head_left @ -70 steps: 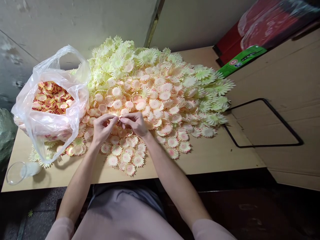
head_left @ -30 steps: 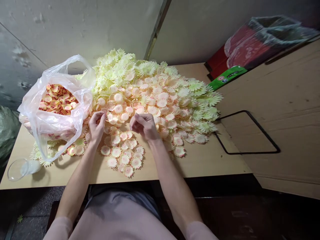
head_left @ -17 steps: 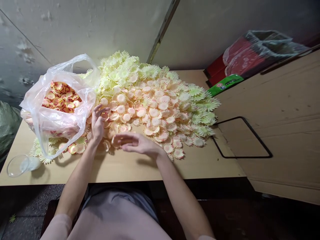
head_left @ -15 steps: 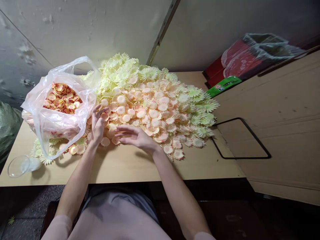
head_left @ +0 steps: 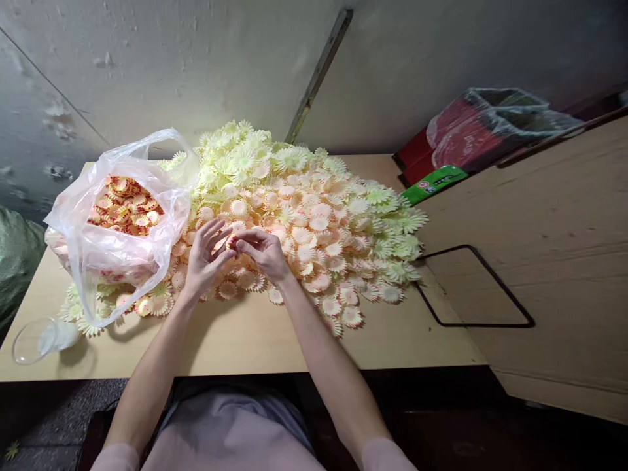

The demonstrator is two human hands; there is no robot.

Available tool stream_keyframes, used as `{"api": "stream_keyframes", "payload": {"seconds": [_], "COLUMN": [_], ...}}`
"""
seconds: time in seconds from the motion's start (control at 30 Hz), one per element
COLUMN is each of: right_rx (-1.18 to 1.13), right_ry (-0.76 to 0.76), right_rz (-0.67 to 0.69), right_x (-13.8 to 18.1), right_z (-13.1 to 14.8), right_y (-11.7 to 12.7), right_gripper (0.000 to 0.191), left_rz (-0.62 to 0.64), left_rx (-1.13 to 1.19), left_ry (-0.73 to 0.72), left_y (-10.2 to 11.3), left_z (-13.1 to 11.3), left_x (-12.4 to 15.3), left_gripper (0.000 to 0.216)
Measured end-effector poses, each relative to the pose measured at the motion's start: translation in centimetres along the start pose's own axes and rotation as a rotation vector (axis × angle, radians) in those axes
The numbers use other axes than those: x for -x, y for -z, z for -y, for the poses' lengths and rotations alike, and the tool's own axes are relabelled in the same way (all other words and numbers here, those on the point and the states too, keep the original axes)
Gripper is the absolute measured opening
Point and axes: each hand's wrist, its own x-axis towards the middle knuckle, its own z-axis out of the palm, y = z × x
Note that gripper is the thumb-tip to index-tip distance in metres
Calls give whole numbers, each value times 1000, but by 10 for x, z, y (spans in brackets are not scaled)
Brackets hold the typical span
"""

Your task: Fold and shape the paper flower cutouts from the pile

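My left hand and my right hand meet over the front of a heap of artificial flower pieces. Between their fingertips is a small red-edged flower piece, partly hidden. The right thumb and fingers pinch it from the right. My left thumb and a finger close on it from the other side, while the remaining left fingers stay spread. The heap's pieces are pale peach with pinkish edges in the middle and yellow-green at the back and right. Left of my hands stands a white plastic bag holding red-edged yellow pieces.
A clear cup lies on its side near the table's left front edge. A cardboard sheet borders the right side, with a black wire frame against it. Red plastic-wrapped boxes stand at the back right.
My left hand has moved right, away from the bag, and my right hand slightly up. They have come together at a small red-edged flower piece. The view has tilted up slightly.
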Motion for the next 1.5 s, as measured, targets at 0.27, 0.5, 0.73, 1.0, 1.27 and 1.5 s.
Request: {"api": "stream_keyframes", "payload": {"seconds": [0.27, 0.5, 0.73, 1.0, 1.27, 1.5], "right_rx": [-81, -130, -139, -189, -94, -66], "right_ry": [-52, -36, -47, -116, -138, -112], "right_rz": [17, 49, 87, 101, 65, 42], "right_x": [8, 8, 6, 7, 5, 3], "right_z": [-3, -1, -3, -3, -2, -7], "right_y": [12, 9, 10, 14, 11, 10], "right_gripper": [21, 18, 15, 15, 24, 29], "left_rz": [4, -69, -153, -147, -172, -203], "left_rx": [-171, -41, -25, 20, 15, 37], "left_ry": [26, 144, 201, 244, 286, 277], "left_y": [0, -3, -1, -2, -2, -1], "left_z": [-6, -2, 5, 6, 4, 6], "left_x": [-2, 0, -1, 0, -1, -2], "left_gripper": [23, 30, 30, 31, 34, 31]}}
